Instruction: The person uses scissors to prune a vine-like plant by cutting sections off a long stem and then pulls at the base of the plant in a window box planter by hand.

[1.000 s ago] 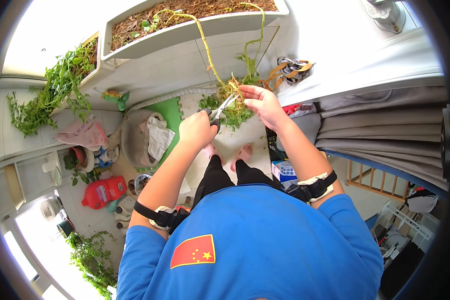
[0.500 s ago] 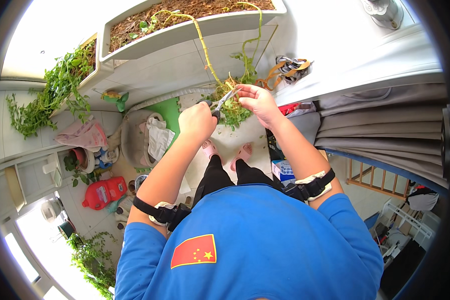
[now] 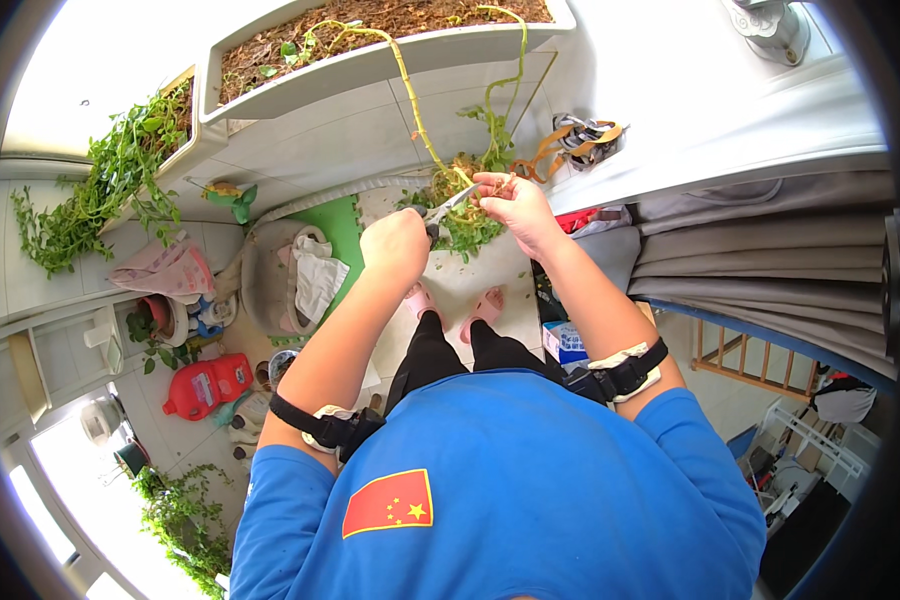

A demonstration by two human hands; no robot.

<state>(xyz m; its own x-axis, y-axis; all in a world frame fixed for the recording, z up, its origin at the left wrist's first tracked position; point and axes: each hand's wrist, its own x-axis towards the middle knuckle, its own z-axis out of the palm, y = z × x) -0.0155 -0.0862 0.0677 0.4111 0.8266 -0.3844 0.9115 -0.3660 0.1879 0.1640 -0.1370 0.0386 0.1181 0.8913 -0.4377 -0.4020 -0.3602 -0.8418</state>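
Observation:
My left hand (image 3: 395,243) is closed around the handles of a pair of scissors (image 3: 446,206), whose blades point right toward a trailing plant stem. My right hand (image 3: 510,200) pinches that yellow-green stem (image 3: 422,115), which hangs down from a long white planter box (image 3: 370,62) filled with brown soil. A clump of green leaves (image 3: 462,225) dangles just below both hands. The scissor blades meet the stem right beside my right fingers.
A second planter with leafy green plants (image 3: 110,180) stands at left. On the floor below lie a grey basket with cloth (image 3: 280,280), a red jug (image 3: 208,385), pink slippers (image 3: 485,305) and a green mat (image 3: 340,235). Grey curtains (image 3: 760,250) hang at right.
Both hands have stayed at the stem; the scissors shifted slightly right and closer to my right fingers.

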